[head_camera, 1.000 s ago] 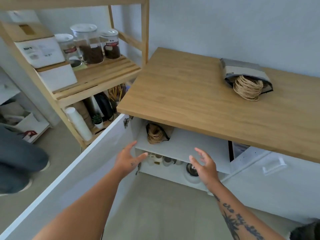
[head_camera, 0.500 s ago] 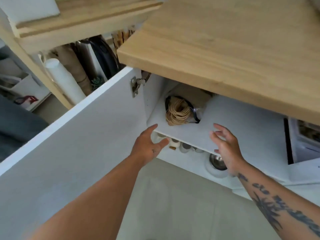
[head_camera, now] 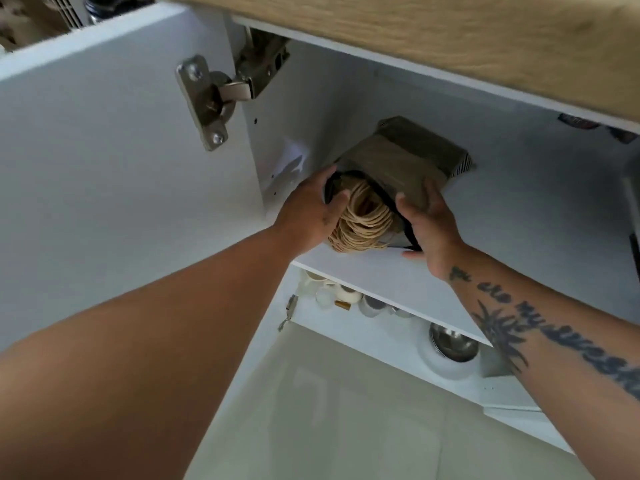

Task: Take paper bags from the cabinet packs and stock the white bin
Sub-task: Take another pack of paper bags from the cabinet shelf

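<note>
Cabinet, upper shelf (head_camera: 363,268), near its front edge and toward the left wall:
- One pack of paper bags (head_camera: 401,157), brown and wrapped in clear film, lying on its side. Its open mouth faces the shelf's front edge.
- A bundle of twisted paper handles (head_camera: 363,223) spills from that mouth, reaching the front edge.

Hands:
- Left hand (head_camera: 308,213): clasps the left rim of the pack's mouth, thumb hooked over the edge against the handles.
- Right hand (head_camera: 429,223): fingers laid over the pack's top right side and thumb under its lower edge, grasping it.

Surroundings:
- Cabinet door (head_camera: 104,150), white, swung open at left on a steel hinge (head_camera: 211,98).
- Wooden top (head_camera: 485,39) overhanging the cabinet.
- Lower shelf (head_camera: 391,336): small white vessels (head_camera: 339,296) at its left end, probably cups, too blurred to be sure. A metal bowl (head_camera: 453,344) stands toward the right.
</note>
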